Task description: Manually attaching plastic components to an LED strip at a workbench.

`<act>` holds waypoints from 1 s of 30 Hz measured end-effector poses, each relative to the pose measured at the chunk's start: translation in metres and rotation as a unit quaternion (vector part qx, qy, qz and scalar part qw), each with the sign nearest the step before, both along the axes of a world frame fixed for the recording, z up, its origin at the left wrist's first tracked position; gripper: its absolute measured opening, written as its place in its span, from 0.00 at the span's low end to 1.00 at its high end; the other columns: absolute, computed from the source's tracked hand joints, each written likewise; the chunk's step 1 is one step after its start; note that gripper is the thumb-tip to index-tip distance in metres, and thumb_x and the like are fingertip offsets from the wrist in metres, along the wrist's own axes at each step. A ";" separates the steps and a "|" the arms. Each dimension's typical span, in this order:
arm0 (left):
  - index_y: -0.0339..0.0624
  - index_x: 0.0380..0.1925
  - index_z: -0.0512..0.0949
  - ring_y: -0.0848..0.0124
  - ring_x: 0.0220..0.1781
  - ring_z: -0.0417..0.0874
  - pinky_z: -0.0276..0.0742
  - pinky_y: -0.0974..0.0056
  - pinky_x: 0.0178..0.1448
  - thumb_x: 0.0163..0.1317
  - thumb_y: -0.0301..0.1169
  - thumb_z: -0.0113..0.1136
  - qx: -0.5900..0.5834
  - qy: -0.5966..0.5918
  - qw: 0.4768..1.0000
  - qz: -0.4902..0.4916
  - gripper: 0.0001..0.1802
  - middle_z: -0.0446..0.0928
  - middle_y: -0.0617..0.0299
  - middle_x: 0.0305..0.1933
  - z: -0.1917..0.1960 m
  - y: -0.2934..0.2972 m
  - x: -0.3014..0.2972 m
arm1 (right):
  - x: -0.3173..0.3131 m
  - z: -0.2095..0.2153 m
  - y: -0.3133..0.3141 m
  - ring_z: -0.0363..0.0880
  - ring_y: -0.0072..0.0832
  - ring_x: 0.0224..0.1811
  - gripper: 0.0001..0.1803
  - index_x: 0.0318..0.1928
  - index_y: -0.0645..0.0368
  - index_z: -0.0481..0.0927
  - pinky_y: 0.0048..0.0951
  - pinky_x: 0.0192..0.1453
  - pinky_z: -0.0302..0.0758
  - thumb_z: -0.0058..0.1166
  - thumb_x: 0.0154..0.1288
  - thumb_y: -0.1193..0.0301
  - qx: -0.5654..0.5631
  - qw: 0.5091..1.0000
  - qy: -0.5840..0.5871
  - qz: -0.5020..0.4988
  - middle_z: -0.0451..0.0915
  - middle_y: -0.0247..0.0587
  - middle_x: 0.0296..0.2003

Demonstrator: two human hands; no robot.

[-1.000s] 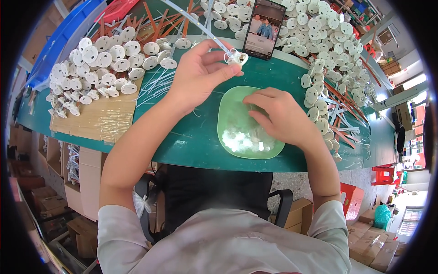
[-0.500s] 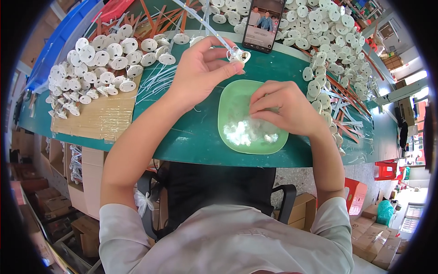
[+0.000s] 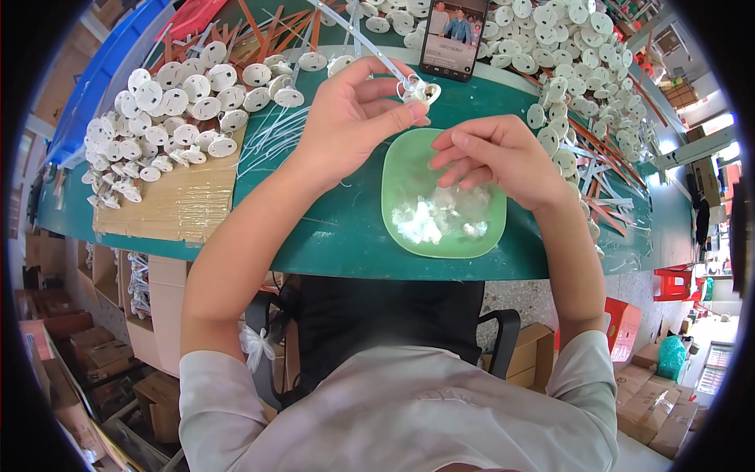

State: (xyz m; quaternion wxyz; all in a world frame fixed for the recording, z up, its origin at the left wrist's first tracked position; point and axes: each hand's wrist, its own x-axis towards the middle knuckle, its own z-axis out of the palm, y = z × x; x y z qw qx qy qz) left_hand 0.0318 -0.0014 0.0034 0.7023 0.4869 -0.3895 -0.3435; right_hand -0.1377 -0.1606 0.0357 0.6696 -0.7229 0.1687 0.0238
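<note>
Head view: left hand raised over the green table, thumb and fingertips pinched shut on a small white plastic cap with a clear tube running up from it. The cap sits at the fingertips, just beyond the thumb. Right hand hovers over the green tray, fingers loosely curled and half open; whether they hold anything cannot be told. Small clear parts lie in the tray below those fingers. Phone propped just beyond the cap; white discs piled well left of the left hand.

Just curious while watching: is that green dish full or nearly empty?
Nearly empty. The green dish holds only a small heap of small white bits near its front; the rest shows bare green.
</note>
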 end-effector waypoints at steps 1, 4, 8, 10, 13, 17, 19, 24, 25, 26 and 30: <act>0.37 0.54 0.72 0.64 0.48 0.88 0.84 0.64 0.54 0.62 0.20 0.68 -0.005 0.000 1.000 0.002 0.21 0.82 0.53 0.48 0.000 -0.001 0.000 | 0.001 -0.001 -0.001 0.89 0.31 0.42 0.14 0.54 0.71 0.80 0.23 0.44 0.85 0.50 0.76 0.74 0.062 0.997 0.037 0.009 0.87 0.47 0.43; 0.37 0.54 0.73 0.63 0.48 0.88 0.84 0.64 0.54 0.62 0.20 0.68 -0.005 -0.005 1.000 0.005 0.21 0.82 0.53 0.47 -0.001 0.000 0.001 | 0.002 -0.009 0.000 0.88 0.34 0.47 0.16 0.57 0.73 0.77 0.24 0.50 0.84 0.48 0.76 0.74 0.168 0.986 0.018 0.005 0.85 0.51 0.47; 0.37 0.53 0.73 0.63 0.49 0.88 0.85 0.64 0.55 0.62 0.20 0.68 -0.012 -0.016 1.000 0.008 0.21 0.82 0.53 0.47 0.000 0.001 0.002 | -0.001 -0.015 0.001 0.87 0.36 0.51 0.17 0.59 0.73 0.76 0.26 0.54 0.83 0.48 0.75 0.76 0.154 0.987 -0.033 0.022 0.84 0.54 0.50; 0.36 0.53 0.73 0.63 0.48 0.88 0.84 0.63 0.55 0.62 0.21 0.68 -0.018 -0.018 1.000 0.004 0.21 0.82 0.52 0.47 0.000 0.001 0.002 | -0.001 -0.015 0.001 0.88 0.34 0.50 0.16 0.58 0.73 0.77 0.25 0.52 0.84 0.50 0.73 0.78 0.087 0.994 -0.044 0.039 0.85 0.52 0.49; 0.36 0.54 0.73 0.63 0.48 0.88 0.84 0.64 0.55 0.62 0.21 0.69 -0.019 -0.005 1.000 0.002 0.21 0.82 0.52 0.48 0.001 0.001 0.000 | 0.000 -0.012 0.002 0.88 0.30 0.48 0.15 0.56 0.70 0.78 0.24 0.48 0.83 0.51 0.73 0.78 0.026 0.998 -0.045 0.026 0.86 0.48 0.47; 0.36 0.53 0.73 0.61 0.51 0.87 0.83 0.60 0.57 0.61 0.20 0.68 -0.032 0.014 0.999 -0.019 0.21 0.82 0.51 0.50 0.001 0.003 -0.006 | -0.002 -0.014 0.012 0.88 0.25 0.45 0.13 0.55 0.66 0.79 0.21 0.45 0.82 0.52 0.74 0.76 -0.074 0.989 -0.115 -0.049 0.87 0.43 0.44; 0.35 0.53 0.74 0.61 0.52 0.87 0.82 0.58 0.59 0.61 0.19 0.68 -0.037 0.020 0.999 -0.024 0.21 0.82 0.51 0.50 0.000 0.003 -0.009 | -0.004 -0.017 0.018 0.87 0.22 0.41 0.11 0.51 0.66 0.82 0.22 0.45 0.83 0.55 0.72 0.76 -0.165 0.966 -0.186 -0.075 0.87 0.39 0.39; 0.35 0.53 0.75 0.60 0.58 0.83 0.78 0.55 0.64 0.58 0.15 0.69 -0.093 0.034 0.994 -0.044 0.22 0.82 0.50 0.52 -0.007 0.000 -0.015 | -0.006 -0.023 0.027 0.87 0.22 0.38 0.08 0.44 0.67 0.86 0.22 0.44 0.83 0.60 0.68 0.77 -0.282 0.913 -0.267 -0.126 0.88 0.40 0.36; 0.35 0.53 0.75 0.60 0.58 0.83 0.78 0.55 0.64 0.58 0.15 0.69 -0.086 0.031 0.995 -0.049 0.22 0.82 0.50 0.52 -0.009 0.000 -0.015 | -0.006 -0.025 0.028 0.87 0.22 0.37 0.07 0.42 0.67 0.87 0.23 0.44 0.84 0.61 0.67 0.77 -0.293 0.903 -0.287 -0.131 0.88 0.41 0.35; 0.36 0.53 0.75 0.60 0.60 0.82 0.78 0.56 0.65 0.57 0.15 0.69 -0.092 0.024 0.994 -0.050 0.23 0.82 0.50 0.54 -0.011 -0.001 -0.016 | -0.006 -0.026 0.029 0.87 0.22 0.37 0.07 0.42 0.67 0.87 0.23 0.44 0.84 0.61 0.67 0.77 -0.294 0.903 -0.280 -0.142 0.88 0.41 0.35; 0.38 0.54 0.75 0.59 0.64 0.79 0.77 0.56 0.66 0.56 0.15 0.70 -0.100 0.052 0.992 -0.056 0.25 0.80 0.48 0.56 -0.015 -0.001 -0.015 | -0.003 -0.029 0.026 0.87 0.25 0.36 0.08 0.44 0.66 0.87 0.22 0.45 0.83 0.63 0.65 0.78 -0.348 0.857 -0.355 -0.136 0.88 0.43 0.36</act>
